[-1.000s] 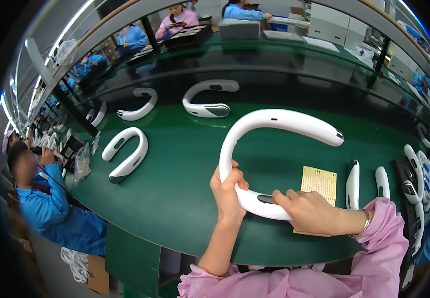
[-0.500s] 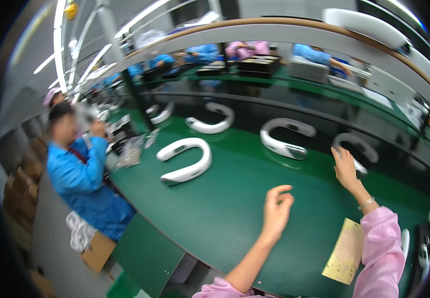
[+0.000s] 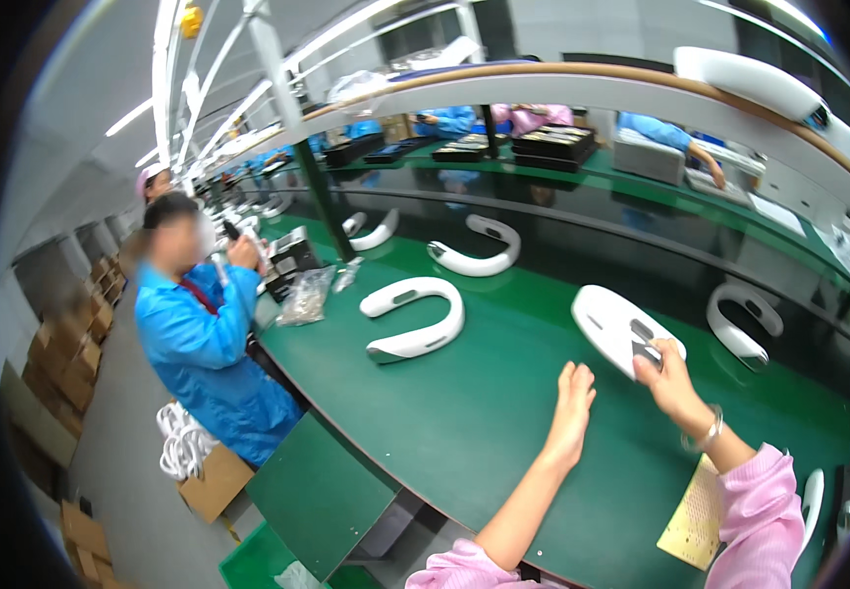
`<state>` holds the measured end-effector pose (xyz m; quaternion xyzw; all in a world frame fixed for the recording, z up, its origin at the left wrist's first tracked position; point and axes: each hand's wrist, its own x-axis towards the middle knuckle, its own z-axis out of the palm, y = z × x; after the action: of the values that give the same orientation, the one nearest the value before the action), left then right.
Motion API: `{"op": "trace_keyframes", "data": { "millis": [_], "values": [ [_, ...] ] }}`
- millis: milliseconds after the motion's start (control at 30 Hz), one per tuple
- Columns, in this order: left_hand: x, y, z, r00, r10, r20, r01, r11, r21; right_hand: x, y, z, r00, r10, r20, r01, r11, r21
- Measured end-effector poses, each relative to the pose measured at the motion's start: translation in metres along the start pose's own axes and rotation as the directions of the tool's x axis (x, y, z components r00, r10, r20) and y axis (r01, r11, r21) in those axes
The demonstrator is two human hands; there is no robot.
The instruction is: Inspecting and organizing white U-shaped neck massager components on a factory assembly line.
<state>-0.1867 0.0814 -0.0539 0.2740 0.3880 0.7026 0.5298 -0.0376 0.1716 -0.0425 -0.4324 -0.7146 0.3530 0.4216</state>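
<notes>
Right hand (image 3: 675, 385) closed on the near end of a white U-shaped neckband housing (image 3: 613, 329), lifted just above the green tabletop (image 3: 484, 422) at right of centre. Left hand (image 3: 572, 407) open and empty, fingers extended, hovering just left of the housing. More white neckband housings (image 3: 415, 319) spread left and far along the tabletop; yellow card (image 3: 697, 520) at near right; blue-coated co-worker (image 3: 199, 334) at far left.

right hand (image 3: 668, 385) grips white neckband (image 3: 613, 326) | left hand (image 3: 572, 404) open above green belt (image 3: 464, 412)
</notes>
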Motion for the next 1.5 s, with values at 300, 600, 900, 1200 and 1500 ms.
{"op": "trace_keyframes", "data": {
  "millis": [300,600,900,1200,1500],
  "values": [
    [-0.091,0.034,0.032,0.943,0.146,0.298,-0.102,0.982,-0.161,-0.152,-0.087,-0.072,0.945,-0.248,0.213,0.267,0.962,-0.066],
    [-0.116,0.016,0.038,0.836,-0.124,0.535,0.36,0.86,-0.362,-0.214,-0.053,-0.112,0.946,0.261,0.192,-0.318,0.642,0.697],
    [-0.111,0.006,0.028,0.688,-0.205,0.696,0.587,0.722,-0.368,-0.247,-0.059,-0.107,0.962,0.269,-0.042,-0.168,0.708,0.686],
    [-0.091,0.001,0.06,0.684,-0.371,0.628,0.294,0.928,0.228,-0.246,-0.075,-0.156,0.888,0.454,-0.079,-0.402,0.847,0.349],
    [-0.095,0.007,0.059,0.822,-0.304,0.483,0.405,0.907,-0.119,-0.251,-0.067,-0.055,0.982,-0.096,0.162,0.116,0.986,-0.117]
  ]
}}
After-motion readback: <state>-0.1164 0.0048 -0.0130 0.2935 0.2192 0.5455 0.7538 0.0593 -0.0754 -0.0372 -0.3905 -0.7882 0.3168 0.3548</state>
